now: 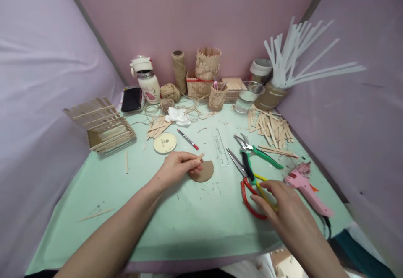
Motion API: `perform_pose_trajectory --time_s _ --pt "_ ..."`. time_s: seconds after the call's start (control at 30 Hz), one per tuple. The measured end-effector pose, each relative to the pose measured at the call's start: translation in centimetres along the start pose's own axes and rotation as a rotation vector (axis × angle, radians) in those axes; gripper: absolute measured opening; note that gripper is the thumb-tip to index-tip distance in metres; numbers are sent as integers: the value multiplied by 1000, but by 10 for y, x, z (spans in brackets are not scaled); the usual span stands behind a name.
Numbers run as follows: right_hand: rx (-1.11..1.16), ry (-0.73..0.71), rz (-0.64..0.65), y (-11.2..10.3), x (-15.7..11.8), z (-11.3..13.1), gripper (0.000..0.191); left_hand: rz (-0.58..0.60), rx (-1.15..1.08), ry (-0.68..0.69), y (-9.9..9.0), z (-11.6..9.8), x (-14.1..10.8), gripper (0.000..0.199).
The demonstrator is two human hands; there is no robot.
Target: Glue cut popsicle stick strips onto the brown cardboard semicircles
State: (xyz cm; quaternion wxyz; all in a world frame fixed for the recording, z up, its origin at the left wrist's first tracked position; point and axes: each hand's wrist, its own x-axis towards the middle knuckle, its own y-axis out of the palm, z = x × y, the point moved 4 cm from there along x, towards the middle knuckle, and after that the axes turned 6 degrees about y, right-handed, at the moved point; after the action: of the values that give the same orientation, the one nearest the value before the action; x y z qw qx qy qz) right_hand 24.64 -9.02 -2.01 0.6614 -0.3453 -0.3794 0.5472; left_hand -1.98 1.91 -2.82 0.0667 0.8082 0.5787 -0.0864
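- Near the tabletop's (151, 223) left edge stands a slatted stick basket (111, 134), a single stick (126, 162) lying in front of it.
- Toward the back left, a white bottle (149, 87) stands beside a dark-topped container (132, 99), with twine balls (170, 92) to its right.
- A round lid (165, 143) lies left of a red-and-black pen (188, 139), beyond the left hand.
- The person's left hand (179, 165) is closed in a pinch on a small wood piece (200, 157), which sits at its fingertips near the tabletop's middle.
- The cardboard piece (203, 172), rounded along its near side, lies partly under those fingers; whether they touch it cannot be told.
- Right of it lies a clear ruler (221, 148), then the red-handled scissors (244, 175) and green-handled pruners (248, 149).
- The person's right hand (285, 206) is open, thumb and fingers parted over the red handles and a yellow handle (262, 190); contact is unclear.
- A pink glue gun (307, 188) lies just beyond that hand, near the tabletop's right edge, with loose sticks (272, 128) farther back.
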Motion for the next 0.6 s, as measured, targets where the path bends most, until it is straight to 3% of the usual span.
perform_pose_trajectory --time_s 0.13,0.3,0.47,0.6 --pt "-172 64 75 9 -8 -18 30 19 32 -24 2 -2 -1 27" --pt "-201 101 49 10 -1 -12 37 6 17 -28 3 2 0 25" --pt "-242 145 12 2 32 -3 49 16 34 -21 6 2 -1 29" --pt "-359 206 100 7 66 0 81 26 7 -28 8 1 -2 31"
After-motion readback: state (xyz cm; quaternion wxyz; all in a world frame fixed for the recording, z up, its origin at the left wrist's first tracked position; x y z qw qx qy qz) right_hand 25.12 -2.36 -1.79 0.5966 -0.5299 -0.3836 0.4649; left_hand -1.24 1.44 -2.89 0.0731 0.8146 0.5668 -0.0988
